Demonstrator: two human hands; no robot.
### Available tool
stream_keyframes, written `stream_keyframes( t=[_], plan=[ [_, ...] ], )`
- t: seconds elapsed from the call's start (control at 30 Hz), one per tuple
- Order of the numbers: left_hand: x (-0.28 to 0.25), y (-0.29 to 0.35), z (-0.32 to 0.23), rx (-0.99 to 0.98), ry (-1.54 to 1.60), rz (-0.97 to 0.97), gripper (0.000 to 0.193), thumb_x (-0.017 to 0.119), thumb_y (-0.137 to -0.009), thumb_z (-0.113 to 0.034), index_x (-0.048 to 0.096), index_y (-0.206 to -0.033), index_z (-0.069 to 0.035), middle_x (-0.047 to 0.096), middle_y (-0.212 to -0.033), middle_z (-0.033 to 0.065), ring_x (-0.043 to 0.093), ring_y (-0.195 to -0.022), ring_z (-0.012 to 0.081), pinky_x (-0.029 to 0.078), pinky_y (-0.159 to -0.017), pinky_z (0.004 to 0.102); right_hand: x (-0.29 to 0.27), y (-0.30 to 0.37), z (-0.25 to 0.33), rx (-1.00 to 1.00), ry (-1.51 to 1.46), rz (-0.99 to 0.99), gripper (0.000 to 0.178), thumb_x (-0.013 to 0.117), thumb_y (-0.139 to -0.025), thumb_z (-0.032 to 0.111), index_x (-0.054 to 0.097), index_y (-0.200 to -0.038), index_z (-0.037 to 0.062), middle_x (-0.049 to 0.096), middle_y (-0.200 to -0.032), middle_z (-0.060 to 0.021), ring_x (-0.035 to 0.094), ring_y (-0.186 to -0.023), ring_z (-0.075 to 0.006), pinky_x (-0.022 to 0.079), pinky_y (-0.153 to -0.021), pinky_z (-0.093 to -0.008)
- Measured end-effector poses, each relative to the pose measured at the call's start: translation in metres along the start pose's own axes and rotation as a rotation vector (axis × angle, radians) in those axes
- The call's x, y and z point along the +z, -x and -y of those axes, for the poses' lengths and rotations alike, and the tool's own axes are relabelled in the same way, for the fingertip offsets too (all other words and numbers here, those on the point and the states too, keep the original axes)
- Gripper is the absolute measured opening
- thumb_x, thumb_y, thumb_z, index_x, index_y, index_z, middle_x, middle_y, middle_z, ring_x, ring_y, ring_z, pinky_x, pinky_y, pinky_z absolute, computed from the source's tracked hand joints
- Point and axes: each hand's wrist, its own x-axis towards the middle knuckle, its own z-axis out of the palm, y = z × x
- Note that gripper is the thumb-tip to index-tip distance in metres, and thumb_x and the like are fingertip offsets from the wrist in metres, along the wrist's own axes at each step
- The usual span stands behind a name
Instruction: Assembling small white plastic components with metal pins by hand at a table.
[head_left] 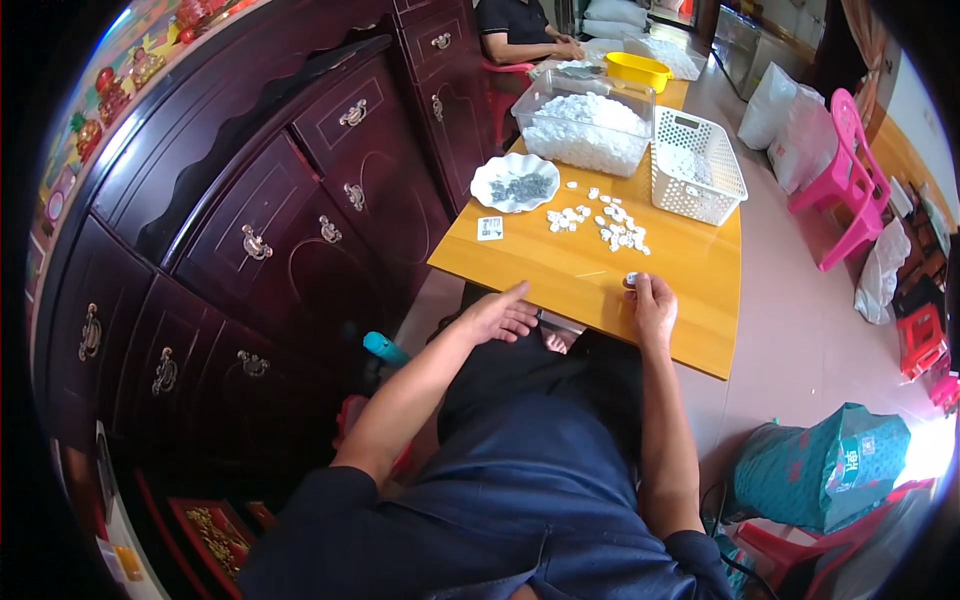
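My right hand (655, 310) is over the near part of the wooden table (540, 270), pinching a small white round piece (631, 279) between thumb and fingers. Just off the table's near edge, my left hand (500, 315) holds nothing, its fingers apart. Loose small white pieces (622, 232) lie in groups farther in on the tabletop. A white scalloped dish (484, 184) with small dark grey pieces in it stands on the left side. Close to that dish lies a small white printed card (490, 228). A thin pale strip (592, 273) rests left of my right hand.
A clear plastic bin (640, 110) heaped with white pieces and a white perforated basket (735, 180) stand farther back. Behind them are a yellow basin (640, 70) and a seated person (515, 30). Dark cabinets (300, 200) line the left; a pink chair (850, 170) stands right.
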Motion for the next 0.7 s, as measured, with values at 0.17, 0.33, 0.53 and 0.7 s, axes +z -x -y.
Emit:
stream_keyframes(
  t=[0.17, 0.33, 0.53, 0.7],
  plan=[
    [0.012, -0.027, 0.009, -0.030, 0.394, -0.010, 0.053, 0.066, -0.090, -0.059, 0.065, -0.108, -0.008, 0.071, -0.096, 0.0044, 0.067, -0.079, 0.0152, 0.054, -0.070, 0.0304, 0.001, 0.000, 0.005, 0.024, 0.048, 0.032, 0.033, 0.059, -0.098, 0.027, 0.072, -0.093, -0.0034, 0.072, -0.076, -0.0102, 0.067, -0.067, -0.0147, 0.051, -0.066, -0.0297],
    [0.022, -0.039, 0.010, 0.203, 0.651, -0.027, 0.016, 0.071, -0.094, -0.027, 0.067, -0.106, -0.017, 0.071, -0.090, -0.0030, 0.065, -0.076, 0.0094, 0.050, -0.065, 0.0236, -0.007, -0.001, 0.000, -0.003, 0.104, 0.023, 0.033, 0.058, -0.100, 0.026, 0.071, -0.088, -0.0028, 0.068, -0.073, -0.0031, 0.058, -0.064, -0.0070, 0.045, -0.058, -0.0234],
    [0.014, -0.042, 0.021, 0.189, 0.666, 0.007, 0.024, 0.072, -0.093, -0.023, 0.066, -0.115, -0.015, 0.073, -0.100, -0.0006, 0.068, -0.083, 0.0104, 0.045, -0.059, 0.0169, -0.011, -0.003, 0.007, 0.095, 0.036, 0.074, 0.032, 0.057, -0.100, 0.025, 0.070, -0.089, -0.0015, 0.069, -0.074, -0.0039, 0.061, -0.065, -0.0077, 0.046, -0.057, -0.0237],
    [0.034, -0.026, 0.012, 0.143, 0.634, -0.021, 0.017, 0.072, -0.092, -0.027, 0.067, -0.106, -0.019, 0.072, -0.092, -0.0036, 0.064, -0.074, 0.0073, 0.040, -0.057, 0.0196, -0.022, -0.009, 0.022, 0.161, -0.067, 0.089, 0.030, 0.059, -0.098, 0.021, 0.070, -0.089, -0.0045, 0.067, -0.070, -0.0053, 0.059, -0.059, -0.0098, 0.048, -0.057, -0.0254]
  ],
)
